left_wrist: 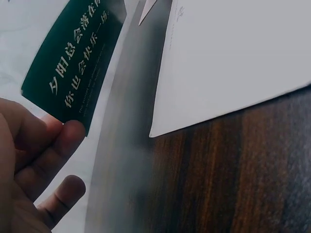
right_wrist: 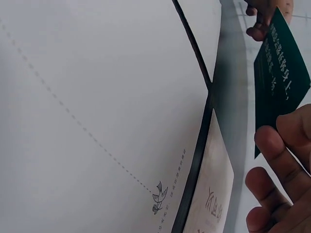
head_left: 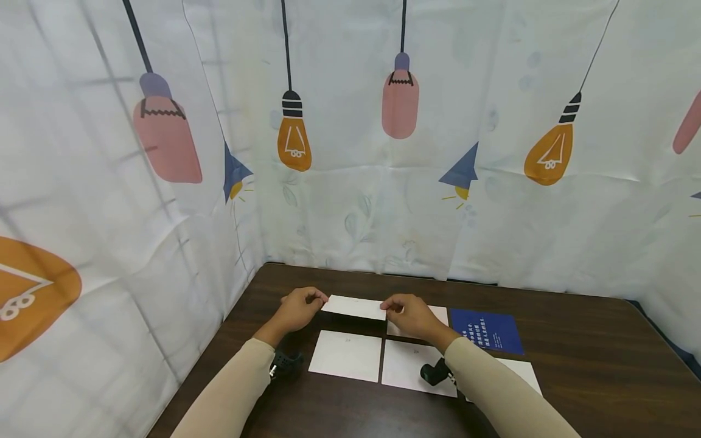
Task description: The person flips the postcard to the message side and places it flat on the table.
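A postcard [head_left: 355, 307] is held up off the table between both hands, tilted, its white side toward the head camera. Its green side with pale lettering [left_wrist: 75, 60] shows in the left wrist view, and the same green postcard [right_wrist: 282, 68] appears in the right wrist view. My left hand [head_left: 298, 309] pinches one end between thumb and fingers. At the other end my right hand [head_left: 416, 317] pinches the corner. Below it lie two white postcards, one nearer the left [head_left: 345, 356] and one under the right wrist [head_left: 408, 365].
Right of the hands lies a blue postcard [head_left: 493, 331] with white lettering. Another pale card [head_left: 440, 314] is partly behind the right hand, and a white one [head_left: 527, 372] is partly under the right sleeve. The dark wooden table [head_left: 602, 365] meets a patterned curtain [head_left: 339, 231] behind.
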`<state>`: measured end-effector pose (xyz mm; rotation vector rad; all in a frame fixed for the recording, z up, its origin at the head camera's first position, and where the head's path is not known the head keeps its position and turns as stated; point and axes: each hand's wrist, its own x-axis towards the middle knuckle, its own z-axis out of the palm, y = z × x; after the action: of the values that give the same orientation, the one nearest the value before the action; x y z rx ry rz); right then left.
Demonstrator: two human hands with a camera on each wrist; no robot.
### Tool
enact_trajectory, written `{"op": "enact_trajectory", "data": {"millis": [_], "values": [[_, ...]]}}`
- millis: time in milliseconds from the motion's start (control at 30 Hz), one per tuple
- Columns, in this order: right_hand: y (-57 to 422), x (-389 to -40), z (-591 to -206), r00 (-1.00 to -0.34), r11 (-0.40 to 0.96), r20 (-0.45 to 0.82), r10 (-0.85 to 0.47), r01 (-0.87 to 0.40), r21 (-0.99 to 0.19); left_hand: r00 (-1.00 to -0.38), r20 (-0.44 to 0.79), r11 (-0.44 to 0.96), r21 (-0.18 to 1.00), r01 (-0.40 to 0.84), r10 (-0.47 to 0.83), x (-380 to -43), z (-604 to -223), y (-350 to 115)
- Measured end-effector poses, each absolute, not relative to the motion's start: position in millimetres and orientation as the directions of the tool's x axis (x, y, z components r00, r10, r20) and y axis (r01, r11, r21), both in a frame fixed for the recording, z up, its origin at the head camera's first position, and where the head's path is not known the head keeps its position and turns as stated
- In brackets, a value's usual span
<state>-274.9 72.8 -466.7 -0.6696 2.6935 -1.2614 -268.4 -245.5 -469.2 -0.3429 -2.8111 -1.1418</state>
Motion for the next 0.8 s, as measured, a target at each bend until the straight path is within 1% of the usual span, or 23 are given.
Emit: {"op": "enact_trajectory", "data": {"millis": [467,800], "values": [[68.7,-274.4,-467.1,-0.916,0.589,0.076,-0.393,-0.314,-0.744,-0.971,0.156,0.692,0.681,0.239,0.181,-268.1,-471.4,-246.3],[65.5,-275.1,-470.8,-0.916,0.614,0.06,-0.396,-0.313,-0.725,-0.974,0.134,0.703,0.674,0.225,0.183,-267.9,-474.2,-245.6]]}}
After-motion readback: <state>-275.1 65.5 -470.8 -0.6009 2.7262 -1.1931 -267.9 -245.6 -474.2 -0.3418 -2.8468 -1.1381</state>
